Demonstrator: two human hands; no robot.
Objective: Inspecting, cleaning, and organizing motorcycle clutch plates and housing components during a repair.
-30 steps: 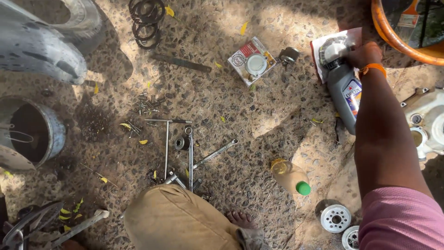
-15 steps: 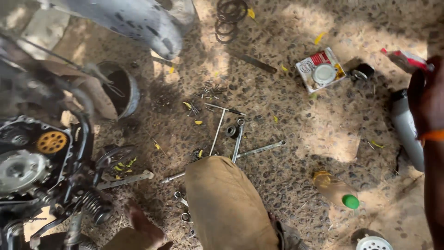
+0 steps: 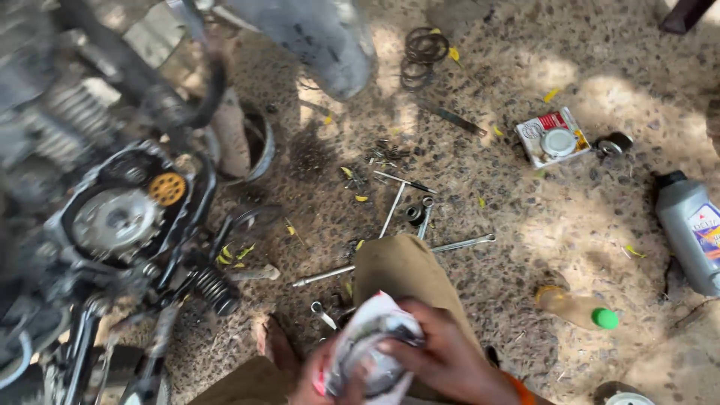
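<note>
While both hands pinch the round metal part point(image 3: 375, 360) in its crumpled wrapper over my knee point(image 3: 401, 274), I read right hand point(image 3: 450, 360) clamped on top, left hand point(image 3: 319, 379) cupping beneath, probably steadying it. Wrenches point(image 3: 427, 225) lie just beyond; open engine point(image 3: 120, 217) sits left.
</note>
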